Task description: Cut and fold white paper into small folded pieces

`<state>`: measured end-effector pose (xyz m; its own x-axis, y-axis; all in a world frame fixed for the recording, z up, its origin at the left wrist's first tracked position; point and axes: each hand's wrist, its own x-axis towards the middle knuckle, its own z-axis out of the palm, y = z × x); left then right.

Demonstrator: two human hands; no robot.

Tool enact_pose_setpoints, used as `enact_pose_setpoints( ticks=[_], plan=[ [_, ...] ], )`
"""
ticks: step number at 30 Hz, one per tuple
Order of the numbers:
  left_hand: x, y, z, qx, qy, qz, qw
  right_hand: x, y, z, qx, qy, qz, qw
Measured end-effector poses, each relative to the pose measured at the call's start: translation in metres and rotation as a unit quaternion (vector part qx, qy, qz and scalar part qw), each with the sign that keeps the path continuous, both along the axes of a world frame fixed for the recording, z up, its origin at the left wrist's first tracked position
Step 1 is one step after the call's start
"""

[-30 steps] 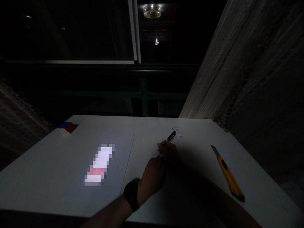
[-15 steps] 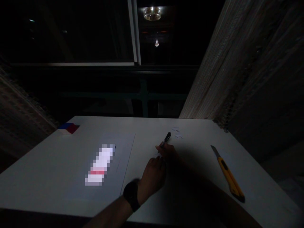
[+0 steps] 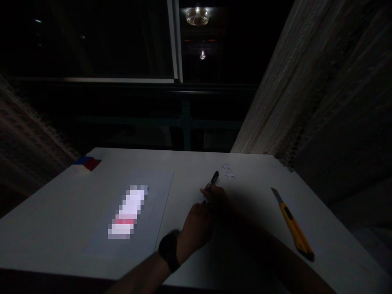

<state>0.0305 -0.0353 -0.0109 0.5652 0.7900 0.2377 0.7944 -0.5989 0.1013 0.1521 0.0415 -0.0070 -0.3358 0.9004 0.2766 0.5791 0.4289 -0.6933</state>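
My right hand (image 3: 221, 199) is closed round a black pen (image 3: 213, 179). The pen's cap end points up and away, and its tip rests on the white table (image 3: 245, 245). My left hand (image 3: 196, 224), with a black watch on the wrist, lies on the table just left of the pen's tip. Its fingers are close together and pressed down. The dark hides what is under them.
A yellow utility knife (image 3: 293, 226) with its blade out lies to the right. Two small paper scraps (image 3: 228, 171) sit beyond the pen. A paper sheet (image 3: 159, 192) with a blurred patch lies to the left, and a red-and-blue block (image 3: 86, 163) sits at the far left corner. A dark wall rises on the right.
The pen's free end has swung from leaning right toward the scraps to more upright. Both hands stay in nearly the same place.
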Motion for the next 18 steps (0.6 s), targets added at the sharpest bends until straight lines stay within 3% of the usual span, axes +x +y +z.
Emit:
enact_pose_setpoints(
  ticks=[18],
  plan=[
    [0.000,0.000,0.000,-0.011,-0.017,-0.002,1.000,-0.002,0.005,-0.011,0.005,-0.004,0.004,1.000]
  ],
)
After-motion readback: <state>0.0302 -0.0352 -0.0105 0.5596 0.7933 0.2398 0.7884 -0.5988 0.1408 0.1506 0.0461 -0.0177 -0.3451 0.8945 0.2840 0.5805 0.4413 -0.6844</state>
